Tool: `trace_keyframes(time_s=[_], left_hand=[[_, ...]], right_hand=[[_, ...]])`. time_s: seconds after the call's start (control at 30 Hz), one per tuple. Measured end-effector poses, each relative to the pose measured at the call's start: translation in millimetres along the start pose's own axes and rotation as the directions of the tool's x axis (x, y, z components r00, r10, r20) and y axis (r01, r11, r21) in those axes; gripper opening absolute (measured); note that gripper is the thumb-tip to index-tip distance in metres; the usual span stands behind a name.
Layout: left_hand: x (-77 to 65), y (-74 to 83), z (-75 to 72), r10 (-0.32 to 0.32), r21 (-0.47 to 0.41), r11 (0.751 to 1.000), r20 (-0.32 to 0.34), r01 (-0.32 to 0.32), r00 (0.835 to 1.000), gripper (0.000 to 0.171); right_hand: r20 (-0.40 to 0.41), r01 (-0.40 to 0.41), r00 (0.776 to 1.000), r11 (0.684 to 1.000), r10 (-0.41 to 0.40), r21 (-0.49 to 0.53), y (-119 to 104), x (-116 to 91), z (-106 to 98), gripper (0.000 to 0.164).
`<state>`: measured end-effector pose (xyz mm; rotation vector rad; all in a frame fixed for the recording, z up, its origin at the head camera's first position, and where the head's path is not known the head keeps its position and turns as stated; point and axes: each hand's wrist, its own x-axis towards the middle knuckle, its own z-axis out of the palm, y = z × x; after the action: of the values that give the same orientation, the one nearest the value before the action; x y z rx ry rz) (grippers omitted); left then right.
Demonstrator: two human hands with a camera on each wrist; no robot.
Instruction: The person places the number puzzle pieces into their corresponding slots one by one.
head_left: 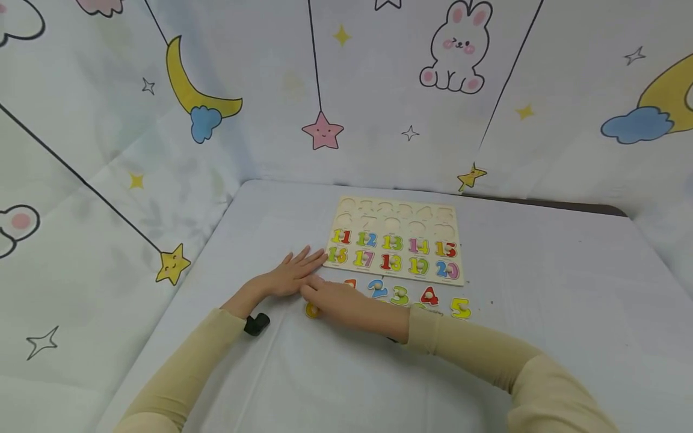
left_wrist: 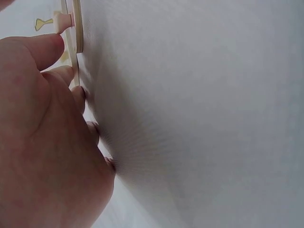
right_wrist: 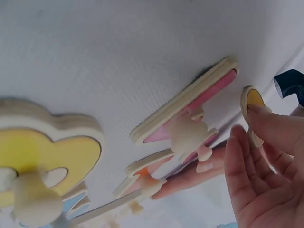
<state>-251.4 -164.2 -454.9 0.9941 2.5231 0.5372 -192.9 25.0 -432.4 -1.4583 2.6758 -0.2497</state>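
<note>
Yellow-faced wooden piece: pinched between thumb and fingers of the right hand, grip closed down to the thickness of the piece. Which number it is, cannot tell. Head view gives only a yellow part of it below the fingertips, near the front left of the puzzle board; right wrist view adds the pale wooden rim.

Left hand: fingers straight and spread, grips nothing, tips at the board's left edge. Left wrist view adds fingertips down against the white tablecloth. Hands nearly meet; little room between them. Black device at left wrist.

Board: just ahead of the hands. Lower two rows hold pieces 11 to 20; upper two show shaped recesses.

Near side of board, loose row: orange piece, partly behind right hand; blue 2; green 3; red 4; yellow 5. Right wrist view shows a knobbed pink piece and a large yellow piece, which the right arm hides from the head view.

Edges: patterned backdrop rises close behind the board; tablecloth stretches widely to its right and toward the person.
</note>
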Motion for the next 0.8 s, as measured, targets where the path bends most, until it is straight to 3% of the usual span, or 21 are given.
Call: trace_keyframes(time_s=[0.23, 0.37, 0.47, 0.57, 0.63, 0.8], left_hand=[[3.0, 2.1, -1.3, -0.006, 0.023, 1.0, -0.009, 0.006, 1.0, 0.058], [4.2, 2.6, -2.0, 0.0, 0.023, 1.0, -0.01, 0.001, 1.0, 0.058], [3.4, 2.6, -2.1, 0.003, 0.022, 1.0, -0.003, -0.003, 1.0, 0.057], [2.5, 3.1, -1.7, 0.001, 0.014, 1.0, -0.002, -0.001, 1.0, 0.057], [2.5, 3.3, -1.3, -0.002, 0.009, 1.0, -0.006, 0.002, 1.0, 0.057], [3.4, 2.2, 0.9, -0.008, -0.001, 1.0, -0.016, 0.008, 1.0, 0.058]], right_hand=[[0.037, 0.065, 0.997, 0.998, -0.066, 0.012, -3.2, -11.4, -8.7, 0.013], [0.061, 0.073, 0.995, 0.988, -0.082, 0.133, 4.3, -14.7, -17.0, 0.009], [0.018, 0.033, 0.999, 0.96, -0.04, 0.279, 23.3, -10.3, -25.9, 0.011], [-0.083, -0.037, 0.994, 0.917, 0.076, 0.398, 54.4, -2.6, -35.2, 0.013], [-0.15, -0.098, 0.971, 0.886, 0.185, 0.454, 78.7, 2.9, -40.5, 0.015], [-0.257, -0.248, 0.87, 0.824, 0.42, 0.509, 134.5, 19.8, -42.4, 0.017]])
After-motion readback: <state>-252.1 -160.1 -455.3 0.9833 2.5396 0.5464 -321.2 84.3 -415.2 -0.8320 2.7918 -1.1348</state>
